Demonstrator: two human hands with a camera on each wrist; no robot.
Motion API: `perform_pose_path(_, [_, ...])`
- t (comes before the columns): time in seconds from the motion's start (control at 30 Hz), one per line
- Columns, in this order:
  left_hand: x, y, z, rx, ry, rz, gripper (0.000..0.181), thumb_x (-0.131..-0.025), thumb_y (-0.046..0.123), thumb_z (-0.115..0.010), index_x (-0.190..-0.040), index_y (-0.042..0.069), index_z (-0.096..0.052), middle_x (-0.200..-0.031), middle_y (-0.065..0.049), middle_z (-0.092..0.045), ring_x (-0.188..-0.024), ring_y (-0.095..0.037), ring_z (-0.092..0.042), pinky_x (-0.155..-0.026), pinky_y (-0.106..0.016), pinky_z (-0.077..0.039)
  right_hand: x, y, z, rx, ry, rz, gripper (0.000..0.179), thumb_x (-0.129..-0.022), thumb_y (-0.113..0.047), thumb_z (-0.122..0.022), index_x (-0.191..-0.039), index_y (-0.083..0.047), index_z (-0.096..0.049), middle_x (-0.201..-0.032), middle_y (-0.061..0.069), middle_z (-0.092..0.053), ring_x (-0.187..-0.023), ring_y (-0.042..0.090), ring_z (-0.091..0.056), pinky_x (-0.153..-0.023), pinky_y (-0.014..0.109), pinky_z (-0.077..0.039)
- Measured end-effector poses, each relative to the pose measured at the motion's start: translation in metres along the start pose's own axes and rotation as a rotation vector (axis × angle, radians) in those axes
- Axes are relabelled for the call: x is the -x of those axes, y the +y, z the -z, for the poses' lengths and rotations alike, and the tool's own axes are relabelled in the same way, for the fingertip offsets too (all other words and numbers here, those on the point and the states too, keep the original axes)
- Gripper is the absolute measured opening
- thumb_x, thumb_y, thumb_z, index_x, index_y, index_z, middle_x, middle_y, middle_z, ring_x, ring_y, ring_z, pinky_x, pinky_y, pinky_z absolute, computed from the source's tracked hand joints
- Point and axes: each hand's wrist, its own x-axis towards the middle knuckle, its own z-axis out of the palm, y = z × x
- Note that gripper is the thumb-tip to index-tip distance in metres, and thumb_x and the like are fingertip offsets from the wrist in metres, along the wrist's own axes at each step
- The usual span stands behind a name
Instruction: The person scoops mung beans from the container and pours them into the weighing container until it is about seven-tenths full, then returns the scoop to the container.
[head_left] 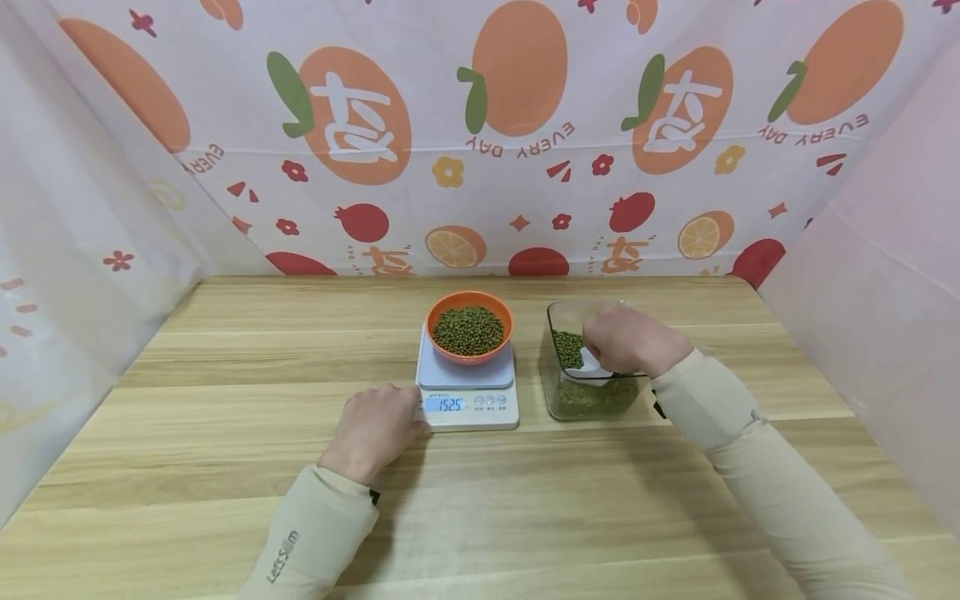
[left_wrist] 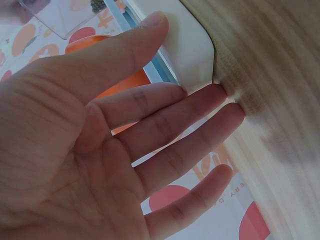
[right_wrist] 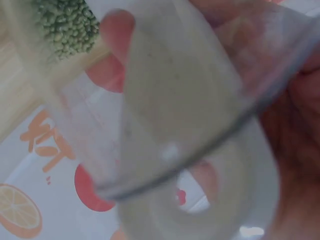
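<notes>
My left hand [head_left: 377,427] touches the left front corner of a white kitchen scale [head_left: 491,421]. In the left wrist view its fingers [left_wrist: 172,127] are spread and nearly straight, the thumb over the scale's edge. An orange bowl [head_left: 470,361] of green mung beans [head_left: 468,330] sits on the scale, whose lit display [head_left: 445,405] shows the digits 1525. My right hand [head_left: 628,337] reaches into a clear square container [head_left: 553,398] and grips a white scoop [head_left: 588,369]. In the right wrist view the scoop [right_wrist: 175,85] shows blurred through the container's wall, fingers around its handle.
The container stands on the wooden table [head_left: 480,517] to the right of the scale, with more mung beans [head_left: 567,348] inside. A fruit-printed curtain [head_left: 420,192] hangs along the table's back edge, and pale sheets close off both sides.
</notes>
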Motion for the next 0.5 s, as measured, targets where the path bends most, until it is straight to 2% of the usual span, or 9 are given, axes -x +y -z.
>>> perform_pose_path(0.3, [0.0, 0.0, 0.0, 0.001, -0.006, 0.012, 0.028, -0.082, 0.022, -0.086, -0.091, 0.001, -0.07, -0.067, -0.006, -0.058, -0.06, -0.02, -0.053, -0.055, -0.042, -0.052, -0.006, 0.002, -0.014, 0.07, 0.067, 0.04, 0.041, -0.075, 0.014, -0.057, -0.056, -0.018, -0.04, -0.056, -0.006, -0.034, -0.058, 0.012, -0.035, -0.056, 0.028, -0.034])
perform_pose_path(0.5, [0.001, -0.001, -0.001, 0.014, 0.006, 0.002, 0.027, -0.082, 0.022, -0.086, -0.091, 0.002, -0.071, -0.066, -0.005, -0.057, -0.059, -0.019, -0.052, -0.054, -0.04, -0.051, -0.007, 0.005, -0.023, -0.064, 0.068, 0.054, 0.034, -0.075, 0.017, -0.057, -0.062, -0.013, -0.047, -0.061, -0.003, -0.041, -0.061, 0.013, -0.039, -0.06, 0.026, -0.036])
